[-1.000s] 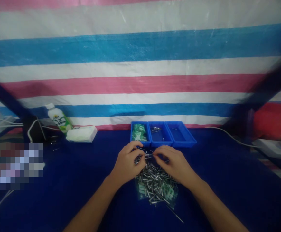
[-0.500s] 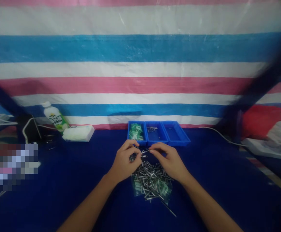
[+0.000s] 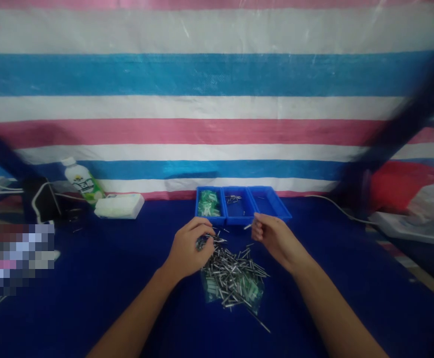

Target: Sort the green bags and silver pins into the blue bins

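Observation:
My left hand [image 3: 190,248] is curled, its thumb and fingers closed around several thin metal pins [image 3: 203,242] that look like blind rivets. It hovers at the upper left of a loose heap of the same metal pins [image 3: 235,273]. Green-and-clear plastic packets [image 3: 211,288] lie under the heap. My right hand [image 3: 274,241], right of the heap and just in front of the trays, pinches one small silver pin [image 3: 247,226] whose end sticks out to the left. Most of that pin is hidden by the fingers.
Three joined blue trays stand behind the hands: the left tray [image 3: 198,199] holds green packets, the middle tray [image 3: 235,219] a few pins, the right tray [image 3: 276,209] a small thin piece. A bottle [image 3: 84,181] and tissue pack [image 3: 120,206] stand left; a red bag [image 3: 403,184] lies right.
My right hand has moved right, away from the left hand, with a small silver pin in its fingers. The left hand stays nearly in place, still closed on pins.

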Tool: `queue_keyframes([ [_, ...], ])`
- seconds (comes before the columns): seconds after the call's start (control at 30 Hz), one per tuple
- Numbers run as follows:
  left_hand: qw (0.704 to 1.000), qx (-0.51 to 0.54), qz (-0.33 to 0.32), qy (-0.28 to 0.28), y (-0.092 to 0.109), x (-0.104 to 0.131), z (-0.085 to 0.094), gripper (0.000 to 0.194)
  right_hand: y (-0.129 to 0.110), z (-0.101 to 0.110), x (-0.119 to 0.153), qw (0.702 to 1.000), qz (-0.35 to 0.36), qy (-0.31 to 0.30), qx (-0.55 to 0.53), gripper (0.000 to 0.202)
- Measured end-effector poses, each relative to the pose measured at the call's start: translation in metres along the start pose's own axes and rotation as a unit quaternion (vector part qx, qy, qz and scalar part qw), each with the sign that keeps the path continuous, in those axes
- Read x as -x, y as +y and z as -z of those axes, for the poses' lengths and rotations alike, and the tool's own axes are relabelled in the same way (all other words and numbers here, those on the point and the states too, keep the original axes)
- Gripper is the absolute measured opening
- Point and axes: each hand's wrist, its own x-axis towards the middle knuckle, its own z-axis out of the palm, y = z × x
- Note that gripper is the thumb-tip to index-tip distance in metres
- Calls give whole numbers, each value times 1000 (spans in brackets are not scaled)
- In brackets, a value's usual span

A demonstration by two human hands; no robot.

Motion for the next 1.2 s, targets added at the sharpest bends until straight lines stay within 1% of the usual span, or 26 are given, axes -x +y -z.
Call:
queue_keyframes([
  [0.1, 1000, -11, -1, -5, 0, 0, -1, 14, 5, 8, -5, 997, -36, 9, 63, 35],
  [0.17, 1000, -17, -1, -4, -1, 0, -2, 14, 7, 13, -6, 991, -30, 18, 129, 32],
  [0.2, 1000, -20, -1, -4, -1, 0, -2, 14, 7, 15, -5, 984, -16, 10, 177, 29],
  [0.23, 1000, -22, 0, -3, -2, 0, -2, 14, 8, 17, -4, 971, 5, -6, 238, 23],
  [0.27, 1000, -26, 2, -2, -3, 0, -2, 14, 8, 19, -3, 951, 27, -28, 306, 17],
  [0.3, 1000, -28, 4, -2, -4, 0, -2, 15, 9, 21, -1, 925, 46, -53, 373, 15],
  [0.37, 999, -33, 10, -3, -6, 1, -3, 15, 11, 25, 1, 869, 74, -99, 479, 22],
  [0.4, 999, -35, 14, -5, -7, 1, -3, 15, 13, 27, 2, 847, 83, -116, 512, 26],
  [0.47, 999, -38, 18, -9, -7, 1, -3, 15, 17, 30, 2, 822, 99, -141, 543, 30],
  [0.53, 999, -43, 19, -14, -6, 1, -3, 14, 21, 33, 1, 814, 105, -154, 550, 29],
  [0.63, 998, -54, 16, -30, -4, 2, -4, 14, 25, 35, 0, 816, 96, -158, 548, 27],
  [0.73, 997, -60, 11, -47, -3, 2, -3, 14, 24, 33, 1, 827, 105, -157, 530, 26],
  [0.83, 996, -58, 7, -62, 0, 2, -3, 15, 16, 23, 5, 857, 121, -147, 480, 24],
  [0.9, 996, -53, -4, -77, 2, 3, -4, 16, 12, 14, 9, 879, 115, -149, 439, 22],
  [1.03, 991, -49, -62, -104, 7, 5, -10, 25, 10, -4, 17, 911, 101, -193, 349, 17],
  [1.13, 987, -43, -86, -127, 9, 8, -15, 18, 15, -10, 20, 932, 76, -228, 273, 22],
  [1.2, 986, -39, -89, -138, 9, 9, -17, 11, 16, -11, 20, 938, 53, -242, 242, 25],
])
